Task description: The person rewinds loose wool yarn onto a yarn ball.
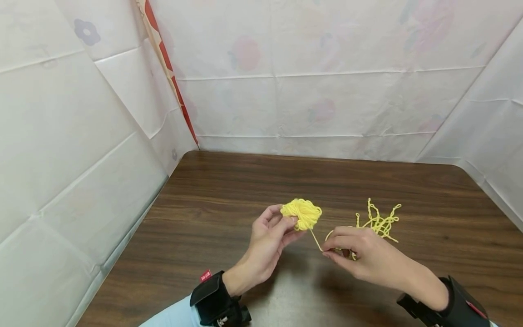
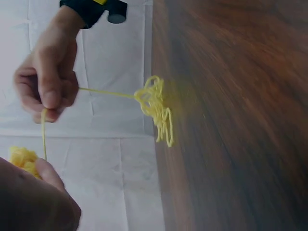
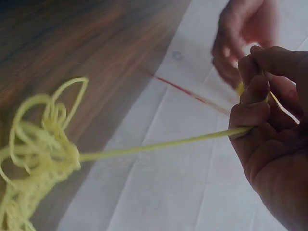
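My left hand (image 1: 265,245) holds a small wound bundle of yellow yarn (image 1: 302,212) above the table, thumb across its front. A single strand (image 1: 316,240) runs down from the bundle to my right hand (image 1: 359,252), which pinches it between thumb and fingertips. In the right wrist view the same yarn (image 3: 159,146) passes through the curled fingers and leads to a loose tangle. That loose yarn pile (image 1: 382,224) lies on the table just beyond my right hand. In the left wrist view, the bundle (image 2: 24,160) is partly hidden behind my left hand.
The dark wood-grain table (image 1: 229,181) has rounded far corners. White patterned sheeting (image 1: 327,91) hangs behind it and along both sides. A red-and-cream strip (image 1: 171,75) runs down the back left corner. Black camera straps (image 1: 216,297) sit on both wrists.
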The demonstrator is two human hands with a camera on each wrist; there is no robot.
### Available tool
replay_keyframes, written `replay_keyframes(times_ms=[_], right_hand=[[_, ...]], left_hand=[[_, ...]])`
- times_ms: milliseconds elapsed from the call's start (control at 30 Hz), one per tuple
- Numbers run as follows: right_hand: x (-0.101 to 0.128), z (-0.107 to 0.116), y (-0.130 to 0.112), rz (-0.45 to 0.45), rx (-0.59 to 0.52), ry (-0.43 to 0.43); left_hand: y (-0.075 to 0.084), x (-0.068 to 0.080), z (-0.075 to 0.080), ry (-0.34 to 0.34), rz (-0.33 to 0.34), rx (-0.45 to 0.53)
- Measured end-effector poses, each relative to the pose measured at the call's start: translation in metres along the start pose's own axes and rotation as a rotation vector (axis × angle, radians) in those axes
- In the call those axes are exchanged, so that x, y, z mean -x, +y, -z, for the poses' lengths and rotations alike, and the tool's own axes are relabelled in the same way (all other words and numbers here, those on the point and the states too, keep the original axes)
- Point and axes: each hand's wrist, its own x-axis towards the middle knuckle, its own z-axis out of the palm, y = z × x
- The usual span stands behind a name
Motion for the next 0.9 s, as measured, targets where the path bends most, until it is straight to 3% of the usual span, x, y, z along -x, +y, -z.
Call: replay_keyframes(times_ms=[133, 267, 433, 600, 767, 900], right_hand=[[-0.003, 0.003, -0.007, 0.014, 0.016, 0.007], [-0.006, 0.004, -0.010, 0.040, 0.040, 0.022], [-0.010, 0.004, -0.012, 0.074, 0.049, 0.050], [-0.015, 0.005, -0.010, 0.181, 0.079, 0.116], [-0.021, 0.008, -0.007, 0.293, 0.126, 0.192], [-0.023, 0.012, -0.006, 0.325, 0.131, 0.208]], left_hand=[[-0.002, 0.000, 0.001, 0.038, -0.056, -0.125], [-0.002, 0.001, 0.001, 0.032, -0.103, -0.236], [-0.003, 0.002, 0.001, -0.013, -0.146, -0.391], [-0.006, 0.004, 0.001, -0.075, -0.166, -0.525], [-0.006, 0.006, 0.000, -0.123, -0.155, -0.569], [-0.006, 0.006, 0.000, -0.159, -0.139, -0.573]])
